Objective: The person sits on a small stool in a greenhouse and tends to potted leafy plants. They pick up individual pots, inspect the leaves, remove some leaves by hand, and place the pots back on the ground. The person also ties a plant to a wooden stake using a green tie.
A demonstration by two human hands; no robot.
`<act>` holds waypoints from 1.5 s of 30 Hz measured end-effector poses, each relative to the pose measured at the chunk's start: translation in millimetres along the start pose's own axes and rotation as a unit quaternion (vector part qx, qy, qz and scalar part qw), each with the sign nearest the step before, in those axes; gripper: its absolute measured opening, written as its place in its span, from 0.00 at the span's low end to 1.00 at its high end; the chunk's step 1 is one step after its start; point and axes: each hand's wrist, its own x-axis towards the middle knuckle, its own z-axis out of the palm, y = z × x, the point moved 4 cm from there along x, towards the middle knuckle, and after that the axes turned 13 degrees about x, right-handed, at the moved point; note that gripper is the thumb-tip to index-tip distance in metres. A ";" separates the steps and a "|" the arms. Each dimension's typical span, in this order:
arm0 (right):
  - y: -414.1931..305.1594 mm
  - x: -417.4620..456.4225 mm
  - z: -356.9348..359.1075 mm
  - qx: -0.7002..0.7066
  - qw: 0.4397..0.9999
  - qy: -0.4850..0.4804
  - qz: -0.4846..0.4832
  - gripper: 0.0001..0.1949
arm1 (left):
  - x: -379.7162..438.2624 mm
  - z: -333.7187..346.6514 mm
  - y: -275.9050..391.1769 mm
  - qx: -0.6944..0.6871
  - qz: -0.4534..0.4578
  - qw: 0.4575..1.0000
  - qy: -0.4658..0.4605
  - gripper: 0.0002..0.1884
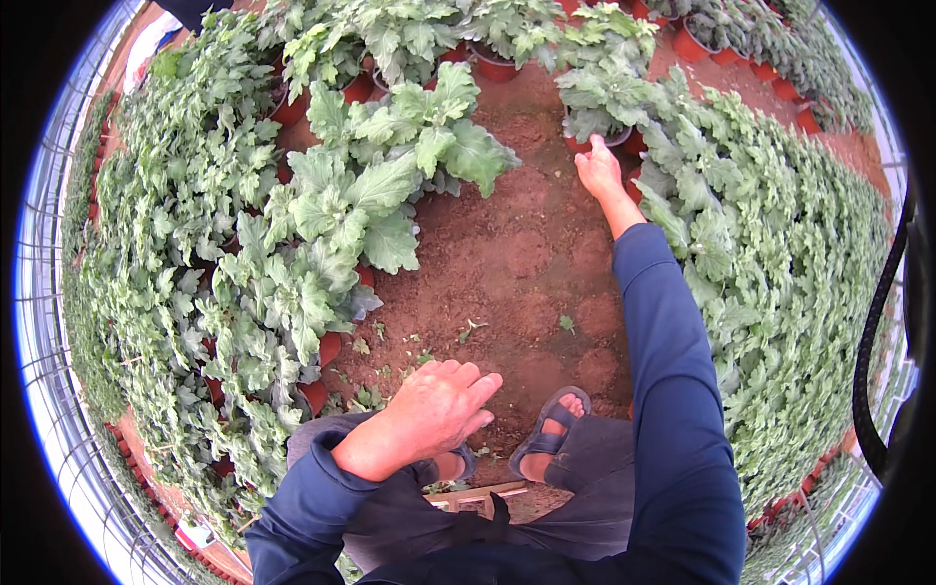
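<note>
My right hand (601, 174) reaches forward and grips the near rim of a red plastic pot (578, 143), its fingertips partly hidden by leaves. A leafy green plant (603, 95), which looks like a chrysanthemum, grows from this pot and droops over its rim. Closer in, my left hand (435, 409) hovers above my lap with its back upward. Its fingers are loosely bent and the thumb stands apart; nothing shows in it. Bare reddish soil (512, 248) with round pot imprints lies between the hands.
Dense potted plants stand on the left (322, 212) and the right (782, 278). More red pots (497, 67) line the far side. Leaf scraps (472, 329) litter the soil by my sandalled feet (552, 431). Below me is a low wooden stool (482, 497). A black cable (866, 365) hangs at right.
</note>
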 end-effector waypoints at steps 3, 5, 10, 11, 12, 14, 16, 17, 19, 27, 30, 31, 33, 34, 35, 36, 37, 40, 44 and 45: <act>9.4 4.5 -2.8 -0.035 0.998 0.029 -0.036 0.23 | -1.5 2.1 -3.2 -0.001 -0.002 1.000 -0.005 0.23; 26.2 5.2 -12.2 -0.012 0.993 0.114 -0.020 0.19 | -0.2 -1.1 -5.5 -0.002 0.002 1.000 0.005 0.23; 36.2 -41.9 -13.7 0.016 0.988 0.121 -0.097 0.14 | -5.4 -8.1 -2.5 0.000 -0.006 1.000 0.022 0.22; 39.1 -52.0 -16.3 0.008 0.985 0.130 -0.117 0.14 | -6.2 -7.4 -1.3 -0.003 -0.004 1.000 0.025 0.22; 37.8 -63.6 -19.0 0.001 0.980 0.140 -0.138 0.15 | -6.7 -6.8 -0.1 -0.004 -0.002 1.000 0.029 0.23; 26.7 -92.3 -21.1 0.022 0.983 0.135 -0.123 0.15 | -9.6 -5.4 1.6 -0.006 -0.006 1.000 0.025 0.23; 21.2 -120.6 -28.1 0.092 0.987 0.099 -0.092 0.15 | -13.0 -7.4 6.5 -0.002 0.001 1.000 0.027 0.23; 15.0 -134.3 -27.8 0.139 0.984 0.080 -0.078 0.15 | -16.0 -7.4 8.2 0.001 0.000 1.000 0.028 0.23; 15.9 -146.1 -24.6 0.199 0.979 0.020 -0.031 0.16 | -20.5 -8.2 13.3 0.008 0.001 1.000 0.028 0.23; -67.9 -206.0 -17.8 0.353 0.913 -0.202 0.009 0.19 | -46.3 -15.3 26.1 0.018 -0.027 0.998 0.063 0.22; -95.1 -226.3 -18.7 0.351 0.904 -0.245 -0.016 0.20 | -54.1 -20.0 26.1 0.020 -0.046 0.994 0.092 0.20; -102.4 -233.1 -19.5 0.341 0.904 -0.257 -0.029 0.20 | -56.1 -24.9 25.6 0.015 -0.055 0.990 0.131 0.20; -113.6 -245.2 -21.4 0.330 0.898 -0.286 -0.047 0.20 | -57.9 -35.5 24.9 0.003 -0.074 0.976 0.207 0.18; -117.2 -250.2 -23.3 0.329 0.893 -0.303 -0.052 0.20 | -56.8 -44.0 22.7 -0.004 -0.101 0.962 0.252 0.16; -121.2 -254.9 -25.7 0.327 0.887 -0.320 -0.057 0.20 | -56.3 -49.3 16.6 -0.011 -0.129 0.950 0.284 0.15; -126.7 -260.7 -27.5 0.317 0.885 -0.337 -0.059 0.20 | -58.7 -58.7 11.4 -0.013 -0.144 0.923 0.357 0.12; -131.7 -266.5 -30.0 0.305 0.882 -0.355 -0.059 0.21 | -61.7 -66.9 6.0 -0.016 -0.161 0.889 0.428 0.10; -140.1 -282.9 -36.0 0.281 0.871 -0.397 -0.064 0.23 | -65.4 -75.8 -14.7 -0.069 -0.183 0.834 0.515 0.07; -157.6 -302.0 -41.2 0.224 0.866 -0.431 -0.115 0.19 | -61.9 -54.6 -36.5 -0.139 -0.262 0.823 0.485 0.11; -164.0 -306.4 -44.0 0.210 0.866 -0.436 -0.130 0.18 | -58.0 -51.6 -41.2 -0.162 -0.277 0.829 0.458 0.12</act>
